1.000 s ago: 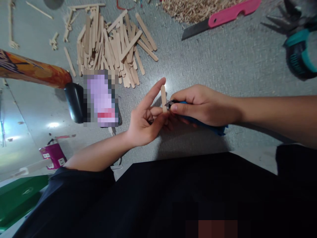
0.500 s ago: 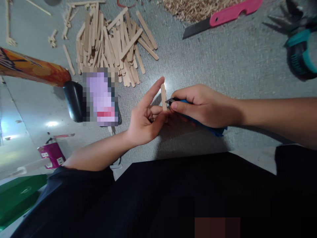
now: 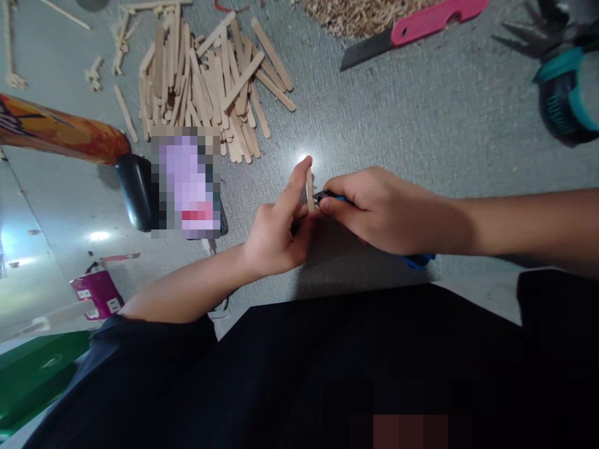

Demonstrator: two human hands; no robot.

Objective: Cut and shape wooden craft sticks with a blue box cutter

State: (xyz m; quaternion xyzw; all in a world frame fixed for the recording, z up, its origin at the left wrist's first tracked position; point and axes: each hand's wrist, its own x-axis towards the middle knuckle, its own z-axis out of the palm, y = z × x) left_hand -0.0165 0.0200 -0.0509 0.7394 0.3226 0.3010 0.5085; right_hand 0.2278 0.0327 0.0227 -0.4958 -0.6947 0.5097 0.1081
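We see the left hand (image 3: 279, 237) pinching the wooden stick (image 3: 309, 189) by its near end, the right hand (image 3: 381, 209) clamped around the cutter (image 3: 324, 195), blade alongside. Stick presumably light, stiff, splinter-prone; we favour that near-end hold.

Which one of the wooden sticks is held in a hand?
The single stick in the left hand, beside the blue knife in the right hand; the other sticks lie on the table.

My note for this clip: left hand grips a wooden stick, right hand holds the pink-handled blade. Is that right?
Not quite: the head view shows the right hand holding a blue-handled knife; the pink-handled blade lies by the wood shavings. The left hand does grip a wooden stick.
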